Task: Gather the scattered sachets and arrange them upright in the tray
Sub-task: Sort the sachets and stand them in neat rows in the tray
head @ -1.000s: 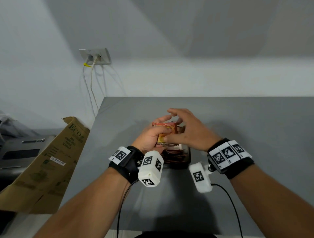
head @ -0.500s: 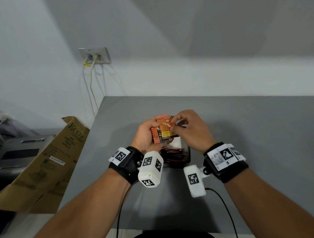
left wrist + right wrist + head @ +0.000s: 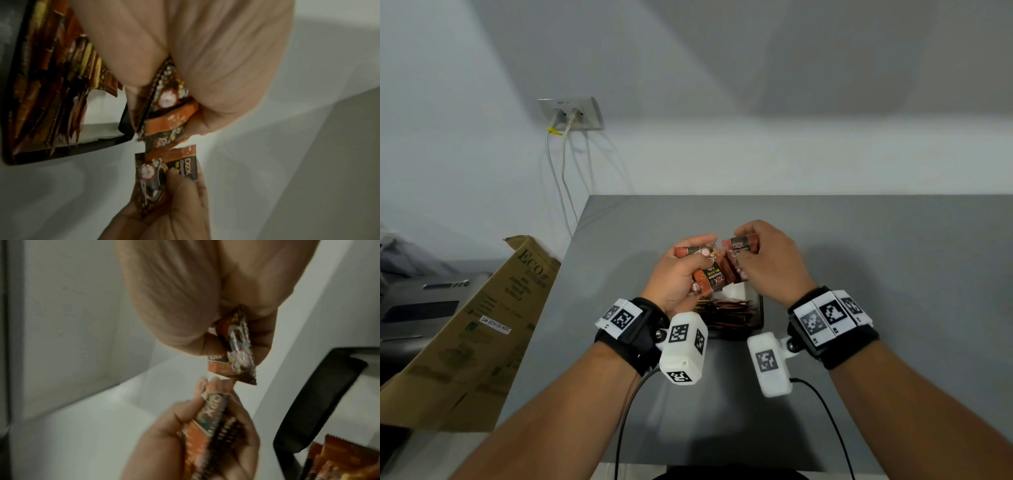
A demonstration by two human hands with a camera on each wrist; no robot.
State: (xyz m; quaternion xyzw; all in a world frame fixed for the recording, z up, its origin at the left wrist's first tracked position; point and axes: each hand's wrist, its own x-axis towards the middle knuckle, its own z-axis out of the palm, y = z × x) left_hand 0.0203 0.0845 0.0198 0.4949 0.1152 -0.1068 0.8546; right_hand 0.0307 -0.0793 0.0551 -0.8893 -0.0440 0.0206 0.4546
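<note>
Both hands hover just above the black tray [image 3: 756, 317] on the grey table. My left hand [image 3: 688, 270] grips a small bundle of orange-and-black sachets [image 3: 711, 278], also seen in the left wrist view as the bundle [image 3: 167, 113]. My right hand [image 3: 743, 255] pinches one or two separate sachets [image 3: 739, 245] between thumb and fingers; the right wrist view shows these sachets [image 3: 238, 345] close to the left-hand bundle [image 3: 216, 418]. Several sachets [image 3: 724, 313] stand on edge in the tray, filling its near part, and white lining shows at its far end.
The grey table [image 3: 876, 260] meets the wall at the back. Its left edge borders a leaning cardboard box [image 3: 482, 318]. A wall socket with cables [image 3: 570, 114] hangs above the table's far-left corner. Wrist camera cables trail toward the near edge.
One bundle was held between both hands. Now the right hand has drawn a sachet or two off it, and the hands have parted slightly above the tray.
</note>
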